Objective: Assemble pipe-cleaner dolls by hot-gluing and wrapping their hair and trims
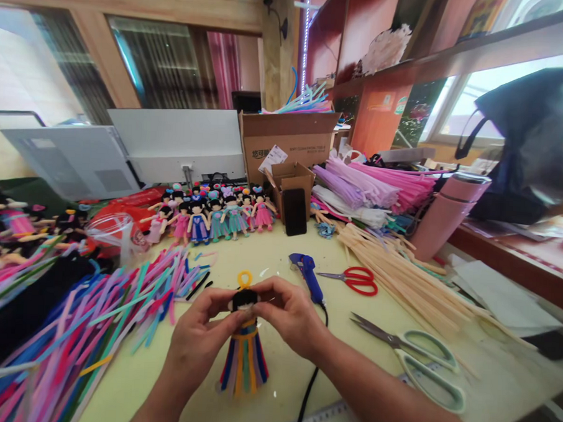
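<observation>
— Hands first: what are they doing?

— Both are closed on a small doll [245, 340] made of fuzzy craft stems. The left hand [200, 338] pinches it from the left at head height, and the right hand [289, 314] has its fingertips on the dark head from the other side.

— Where is the doll?

— Upright, just above the yellow table [284, 254], near its front edge, between the two hands. It has a yellow loop on top and a striped skirt of blue, yellow and pink hanging down.

— And round about?

— A blue glue gun [308, 274] lies just behind the right hand, its black cord running toward the front edge. Red scissors [355, 280] sit beside it — a larger pale green pair [419, 360] lies to the right. Loose coloured stems [84, 333] are heaped on the left, and tan sticks [400, 272] are fanned out on the right. A row of finished dolls [216, 214] stands at the back, with a black phone [294, 211] propped against a small cardboard box [290, 174].
</observation>
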`<state>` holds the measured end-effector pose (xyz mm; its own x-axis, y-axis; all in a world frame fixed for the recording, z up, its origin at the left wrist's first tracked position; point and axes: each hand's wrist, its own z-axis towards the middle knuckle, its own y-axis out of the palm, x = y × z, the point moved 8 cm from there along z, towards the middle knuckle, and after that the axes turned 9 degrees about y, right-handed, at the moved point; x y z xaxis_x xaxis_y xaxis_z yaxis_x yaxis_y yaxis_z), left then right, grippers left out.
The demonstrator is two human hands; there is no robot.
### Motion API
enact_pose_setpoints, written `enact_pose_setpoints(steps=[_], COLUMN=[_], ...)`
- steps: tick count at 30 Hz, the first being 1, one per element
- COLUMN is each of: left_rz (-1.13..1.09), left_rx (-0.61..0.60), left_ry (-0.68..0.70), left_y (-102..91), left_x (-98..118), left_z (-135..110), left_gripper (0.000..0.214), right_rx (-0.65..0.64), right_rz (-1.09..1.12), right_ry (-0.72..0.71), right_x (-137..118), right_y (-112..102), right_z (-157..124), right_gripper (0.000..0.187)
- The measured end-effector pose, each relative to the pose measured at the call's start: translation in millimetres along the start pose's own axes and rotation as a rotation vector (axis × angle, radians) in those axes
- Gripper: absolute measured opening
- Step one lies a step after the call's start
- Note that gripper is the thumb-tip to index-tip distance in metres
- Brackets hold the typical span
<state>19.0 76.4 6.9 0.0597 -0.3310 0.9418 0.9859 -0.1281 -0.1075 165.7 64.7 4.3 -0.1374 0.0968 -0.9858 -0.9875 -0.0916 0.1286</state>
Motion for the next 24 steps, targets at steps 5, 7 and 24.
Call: enact_pose_setpoints(steps=[5,7,24], left_rz=[-0.010,-0.012,-0.143], left_rx=[-0.014,-0.019,-0.009], left_ry=[0.032,0.040,0.040], left_y=[2.7,1.5,-12.5], left_x=[7,6,5], left_z=[0,0,8], left_gripper=[0.028,0.028,0.044], right_rx=[-0.013,-0.022,-0.158], right_rz=[0.000,-0.018,-0.656], right_ry=[-0.002,-0.015,0.439], right_x=[3,3,91], right_y=[0,1,-64], right_z=[-3,-3,-193], right_gripper=[0.019,0.020,0.025])
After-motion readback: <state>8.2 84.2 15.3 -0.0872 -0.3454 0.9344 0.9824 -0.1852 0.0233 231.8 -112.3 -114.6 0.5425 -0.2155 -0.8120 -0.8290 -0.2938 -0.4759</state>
